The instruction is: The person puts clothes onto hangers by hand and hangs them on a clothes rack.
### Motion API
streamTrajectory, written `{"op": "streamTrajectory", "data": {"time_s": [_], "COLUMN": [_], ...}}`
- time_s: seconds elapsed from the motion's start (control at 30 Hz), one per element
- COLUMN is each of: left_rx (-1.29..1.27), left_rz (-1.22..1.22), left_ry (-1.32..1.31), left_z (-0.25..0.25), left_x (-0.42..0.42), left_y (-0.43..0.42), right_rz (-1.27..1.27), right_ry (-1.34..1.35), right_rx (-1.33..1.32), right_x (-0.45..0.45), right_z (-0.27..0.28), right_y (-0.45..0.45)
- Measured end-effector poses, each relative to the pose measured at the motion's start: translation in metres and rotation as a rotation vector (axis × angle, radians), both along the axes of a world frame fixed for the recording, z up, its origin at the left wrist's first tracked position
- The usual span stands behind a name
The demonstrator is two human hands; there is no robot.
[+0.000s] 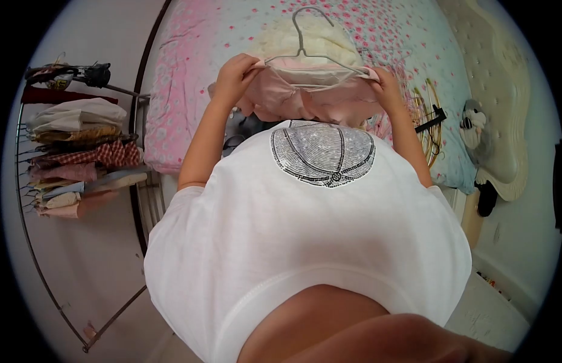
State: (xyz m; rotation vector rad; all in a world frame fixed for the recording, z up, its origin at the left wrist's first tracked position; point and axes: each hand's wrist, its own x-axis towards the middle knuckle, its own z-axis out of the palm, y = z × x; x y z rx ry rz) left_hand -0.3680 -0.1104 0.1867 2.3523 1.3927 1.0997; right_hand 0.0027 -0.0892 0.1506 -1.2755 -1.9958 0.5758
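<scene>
A pink garment (pixel 293 100) hangs from a grey wire hanger (pixel 301 42) in front of my chest, over the bed. At its left shoulder, my left hand (pixel 237 75) pinches the cloth by the hanger's end. My right hand (pixel 386 91) grips the opposite shoulder in the same way. The hanger's hook points away from me, and its arms run into the garment's neckline. The garment's lower part is hidden behind my white shirt. Just beyond the hanger lies a cream fluffy item (pixel 275 36) on the bed.
A floral bedspread (pixel 178 91) covers the bed. Several loose hangers (pixel 429 121) lie on its right side, near a plush toy (pixel 472 124) and the padded headboard (pixel 498 91). On the left stands a rack (pixel 19 157) with several hung clothes (pixel 87 157).
</scene>
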Motion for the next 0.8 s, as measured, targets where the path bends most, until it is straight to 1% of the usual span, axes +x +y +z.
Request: {"op": "streamTrajectory", "data": {"time_s": [0.13,0.17,0.27,0.37,0.47,0.57,0.67,0.77,0.8], "left_rx": [0.021,0.017,0.023,-0.355,-0.508,-0.672,-0.862,-1.002,-0.927], "left_rz": [0.069,0.092,0.025,-0.057,-0.116,-0.127,-0.245,-0.357,-0.301], "left_ry": [0.020,0.021,0.065,-0.358,-0.143,-0.224,-0.231,-0.126,-0.162], "left_z": [-0.008,-0.010,-0.006,-0.008,-0.002,0.008,0.006,0.004,0.003], "left_x": [-0.011,-0.014,-0.017,-0.023,-0.031,-0.029,-0.029,-0.035,-0.033], "left_y": [-0.004,-0.006,-0.008,-0.004,0.000,-0.006,-0.008,0.001,0.000], "right_rz": [-0.036,-0.059,-0.100,-0.075,-0.058,-0.054,-0.058,-0.066,-0.075], "right_ry": [0.093,0.071,0.029,0.076,0.170,0.200,0.200,0.217,0.239], "right_rx": [-0.049,-0.019,0.036,0.029,0.009,-0.012,-0.039,-0.067,-0.073], "right_x": [0.006,0.006,0.007,0.007,0.007,0.008,0.007,0.009,0.008], "right_z": [-0.005,-0.006,-0.006,-0.001,-0.001,-0.001,0.005,0.004,0.003], "right_y": [0.004,0.004,0.001,0.000,0.000,0.001,-0.002,-0.003,-0.003]}}
